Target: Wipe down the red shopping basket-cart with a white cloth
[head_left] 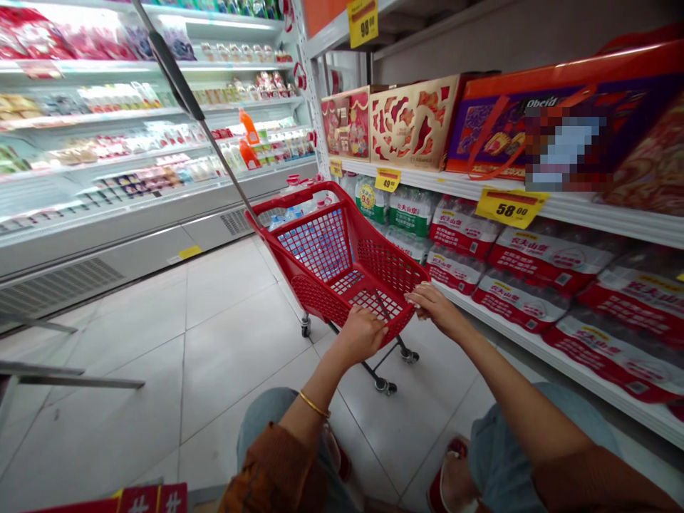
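1. Two hands worked one cart: the left hand [363,335] and the right hand [435,308] were both clenched over the rear rim of a red plastic shopping cart [387,263], fingers curled across its edge.
2. Cart stood at frame centre on the tile floor [240,335], between a refrigerated display case [107,235] at left and shelving at right, nearer the shelving.
3. Its front corner sat close to shrink-wrapped bottled-water packs [545,260] on the lower shelf [534,349]. A drift rightward could catch the packs or scrape the shelf lip.
4. A thin metal rod [224,160] rose from the cart toward the top of the frame. Swung carelessly, it could strike the upper shelf [588,214] or the gift boxes [411,121] above.
5. Casters [385,385] sat on a narrow base below the basket. Heavy downward pressure on the rim could tip the cart back toward the knees at the frame bottom, and a sudden pull could do the same.
6. Grey metal bars [53,370] entered at lower left. Backing that way could bring the cart or an elbow against them.
7. Gold bangle [313,404] on the left wrist lay clear of the mesh, though it could snag if the wrist dropped.
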Tool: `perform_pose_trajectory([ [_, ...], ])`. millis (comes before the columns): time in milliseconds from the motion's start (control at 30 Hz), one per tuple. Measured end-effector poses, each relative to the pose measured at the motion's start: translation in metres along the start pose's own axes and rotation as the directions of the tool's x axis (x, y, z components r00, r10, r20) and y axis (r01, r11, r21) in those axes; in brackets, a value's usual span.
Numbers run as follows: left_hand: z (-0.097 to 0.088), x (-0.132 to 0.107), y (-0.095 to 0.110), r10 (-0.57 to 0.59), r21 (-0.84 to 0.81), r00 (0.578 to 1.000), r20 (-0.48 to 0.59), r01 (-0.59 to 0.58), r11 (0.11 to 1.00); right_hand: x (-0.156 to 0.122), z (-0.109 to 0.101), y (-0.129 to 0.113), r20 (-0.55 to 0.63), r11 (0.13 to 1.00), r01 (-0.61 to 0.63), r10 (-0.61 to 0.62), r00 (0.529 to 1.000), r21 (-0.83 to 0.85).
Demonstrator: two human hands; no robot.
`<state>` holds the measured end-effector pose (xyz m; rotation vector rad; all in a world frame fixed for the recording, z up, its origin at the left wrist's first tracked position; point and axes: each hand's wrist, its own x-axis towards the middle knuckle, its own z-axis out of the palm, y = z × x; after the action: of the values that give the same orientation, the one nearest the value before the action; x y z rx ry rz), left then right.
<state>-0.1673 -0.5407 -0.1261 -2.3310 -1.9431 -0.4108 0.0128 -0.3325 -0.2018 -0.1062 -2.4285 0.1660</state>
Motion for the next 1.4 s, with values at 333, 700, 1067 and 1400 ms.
perform_pose_trajectory([
  [333,0.010,0.001,0.017,-0.054,0.135,0.994,-0.097,0.067,0.989,0.005,-0.004,-0.010,0.002,0.999,-0.041,0.041,0.999,-0.012],
  [700,0.034,0.002,0.029,-0.039,0.281,0.991,-0.126,0.073,0.957,-0.002,0.004,-0.046,0.042,0.979,-0.099,0.108,0.993,-0.181],
  [1067,0.015,-0.015,0.019,0.003,0.257,0.998,-0.058,0.012,0.966,0.007,0.004,-0.076,0.058,0.965,-0.133,0.149,0.987,-0.225],
  [1400,0.018,-0.018,0.015,-0.052,0.253,0.997,-0.059,0.066,0.965,0.011,0.019,-0.108,-0.050,0.988,-0.112,0.107,0.993,-0.105],
])
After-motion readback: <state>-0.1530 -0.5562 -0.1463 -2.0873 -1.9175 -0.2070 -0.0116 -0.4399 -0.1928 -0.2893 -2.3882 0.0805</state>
